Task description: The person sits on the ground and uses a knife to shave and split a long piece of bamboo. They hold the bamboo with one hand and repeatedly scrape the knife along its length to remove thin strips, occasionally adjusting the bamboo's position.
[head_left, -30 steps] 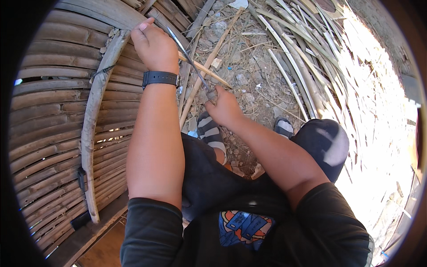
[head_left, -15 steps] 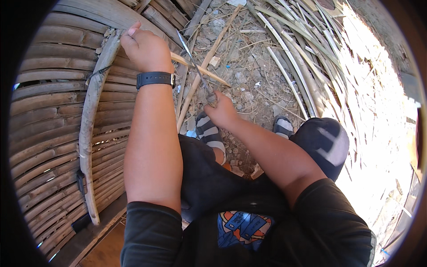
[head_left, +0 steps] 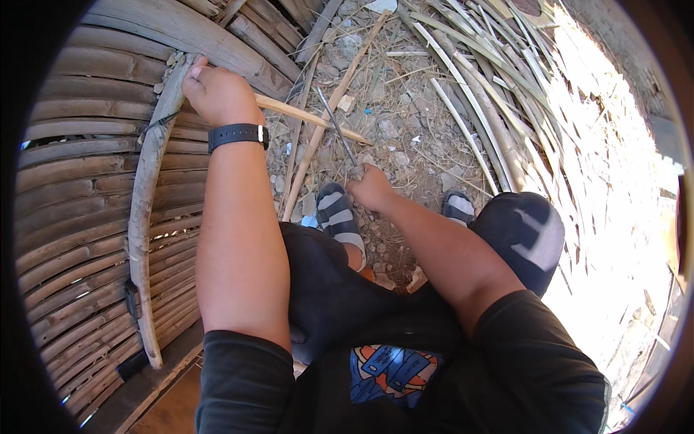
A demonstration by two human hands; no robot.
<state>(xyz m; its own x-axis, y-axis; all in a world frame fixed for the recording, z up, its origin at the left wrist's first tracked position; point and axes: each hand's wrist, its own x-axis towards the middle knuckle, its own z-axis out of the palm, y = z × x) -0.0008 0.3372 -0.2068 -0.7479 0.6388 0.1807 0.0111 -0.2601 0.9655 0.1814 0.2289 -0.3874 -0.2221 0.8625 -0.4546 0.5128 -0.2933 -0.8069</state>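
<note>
My left hand (head_left: 223, 95), with a dark watch on the wrist, is closed at the upper left beside the bamboo wall. From under it a pale bamboo strip (head_left: 307, 117) runs to the right, ending above my feet; the grip itself is mostly hidden by the back of the hand. My right hand (head_left: 371, 188) is wrapped round the handle of a knife (head_left: 335, 121). Its narrow blade points up and leftward, crossing the strip in view; whether the two touch I cannot tell.
A slatted bamboo wall (head_left: 87, 184) with a curved upright pole (head_left: 143, 210) stands close on my left. Long split strips (head_left: 499, 101) lie heaped at the far right. Another strip (head_left: 336, 98) rests on stony ground between. My sandalled feet (head_left: 338, 217) are below the knife.
My left hand has moved slightly left and down, drawing the bamboo strip along. My right hand has shifted a little right and down, and the knife's tip now sits lower and further right.
</note>
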